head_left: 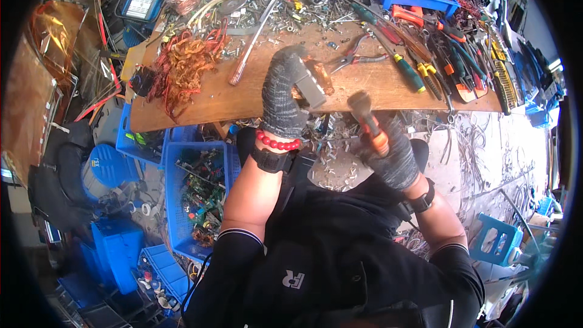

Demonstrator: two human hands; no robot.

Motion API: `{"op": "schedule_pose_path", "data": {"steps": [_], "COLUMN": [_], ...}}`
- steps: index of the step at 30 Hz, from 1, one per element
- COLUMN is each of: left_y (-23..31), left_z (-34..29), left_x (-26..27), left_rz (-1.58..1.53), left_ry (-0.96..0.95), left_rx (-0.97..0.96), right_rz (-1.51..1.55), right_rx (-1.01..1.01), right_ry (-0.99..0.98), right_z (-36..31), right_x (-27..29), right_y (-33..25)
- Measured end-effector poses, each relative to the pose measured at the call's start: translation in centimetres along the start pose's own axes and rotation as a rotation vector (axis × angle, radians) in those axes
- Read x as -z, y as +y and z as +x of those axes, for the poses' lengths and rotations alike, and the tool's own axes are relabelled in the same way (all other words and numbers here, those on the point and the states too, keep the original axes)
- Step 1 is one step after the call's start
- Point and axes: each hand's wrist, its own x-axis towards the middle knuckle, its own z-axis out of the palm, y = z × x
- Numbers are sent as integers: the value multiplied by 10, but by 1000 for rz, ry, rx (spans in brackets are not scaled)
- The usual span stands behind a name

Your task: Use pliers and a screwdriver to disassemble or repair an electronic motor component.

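Note:
Over the front edge of the wooden bench, my left hand (282, 94), in a grey knit glove, is closed around a grey metal block (311, 90). Copper-coloured material (322, 76) shows just behind the block; whether the two are joined is unclear. To the right, my gloved right hand (392, 155) grips a tool with an orange handle (380, 143). Its broad, flat metal head (359, 103) points up toward the bench edge and is slightly blurred. The tool's head is apart from the block.
Pliers (349, 58) lie open on the wooden bench (225, 102). Screwdrivers (408, 73) and other hand tools crowd its right side. Tangled copper-coloured and red scrap (185, 73) sits left of a metal rod (258, 33). Below, a blue crate (172, 206) holds green circuit boards.

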Motion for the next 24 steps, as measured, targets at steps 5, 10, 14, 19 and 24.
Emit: {"op": "schedule_pose_path", "data": {"steps": [5, 10, 14, 19, 24], "left_y": [-3, -13, -25, -30, -32], "left_z": [8, 35, 41, 38, 35], "left_x": [24, 62, 75, 82, 82], "left_rz": [91, 359, 426, 484, 504], "left_ry": [40, -11, 81, 93, 72], "left_rx": [-38, -222, -370, -377, -381], "right_rz": [-313, -618, -861, -907, -942], "right_rx": [-10, -88, 90, 359, 406], "right_ry": [253, 53, 11, 108, 175], "right_z": [34, 79, 103, 128, 144], "right_x": [22, 46, 19, -5, 10], "right_y": [8, 13, 23, 40, 46]}}
